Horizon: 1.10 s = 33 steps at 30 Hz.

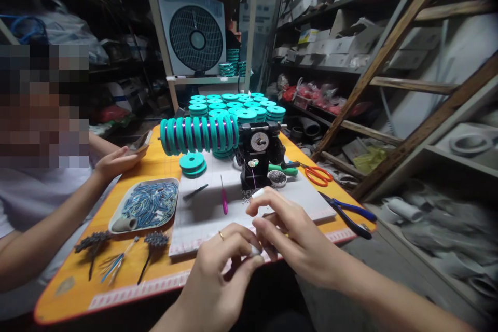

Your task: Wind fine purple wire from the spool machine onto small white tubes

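At the near edge of the surface, left hand and right hand curl, each grip partly closed, contents unclear; a right-hand knock could scatter the small beads by the black device.

Thin thread: pale purple, slanting nearly upright, lower end just beyond the raised index finger of the right hand | small pieces: dark grey, loose, scattered flat just beyond and left of that fingertip | between the fingers of both hands: contents hidden, too small to identify
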Available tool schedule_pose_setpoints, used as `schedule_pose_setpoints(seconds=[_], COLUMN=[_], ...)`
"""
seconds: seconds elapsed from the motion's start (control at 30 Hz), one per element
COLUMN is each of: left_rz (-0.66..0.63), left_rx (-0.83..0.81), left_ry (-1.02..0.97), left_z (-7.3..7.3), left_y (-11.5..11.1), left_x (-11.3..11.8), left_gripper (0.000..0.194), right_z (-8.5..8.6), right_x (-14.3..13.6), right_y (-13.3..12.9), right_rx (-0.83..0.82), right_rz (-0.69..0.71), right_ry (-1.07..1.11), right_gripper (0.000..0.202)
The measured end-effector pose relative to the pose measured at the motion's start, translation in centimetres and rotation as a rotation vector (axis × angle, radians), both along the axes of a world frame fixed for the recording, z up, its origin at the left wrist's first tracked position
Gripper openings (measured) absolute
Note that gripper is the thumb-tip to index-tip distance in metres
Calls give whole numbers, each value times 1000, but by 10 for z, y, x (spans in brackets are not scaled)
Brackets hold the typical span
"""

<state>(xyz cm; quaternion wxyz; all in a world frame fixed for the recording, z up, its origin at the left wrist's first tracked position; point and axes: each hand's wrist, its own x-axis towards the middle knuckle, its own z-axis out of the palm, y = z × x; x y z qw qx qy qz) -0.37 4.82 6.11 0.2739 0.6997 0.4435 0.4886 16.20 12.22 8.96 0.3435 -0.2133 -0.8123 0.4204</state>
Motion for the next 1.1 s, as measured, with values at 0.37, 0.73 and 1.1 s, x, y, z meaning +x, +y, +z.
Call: schedule_pose_setpoints(seconds=[0.37, 0.73, 1.1], left_rz=[-262, -247, 52], left_rx=[-858, -764, 92], left_ry=[-974, -789, -15], left_z=[-1, 2, 1], left_y=[3, 3, 2], left_x=[3, 4, 5], left_gripper=[22, 29, 15], right_z=[4, 5, 1], right_x=[19, 23, 11], right_y=[-12, -11, -4], right_rx=[483, 406, -19], right_rz=[157, 138, 51], right_ry=[-269, -234, 114], right_gripper=[10, 9, 17])
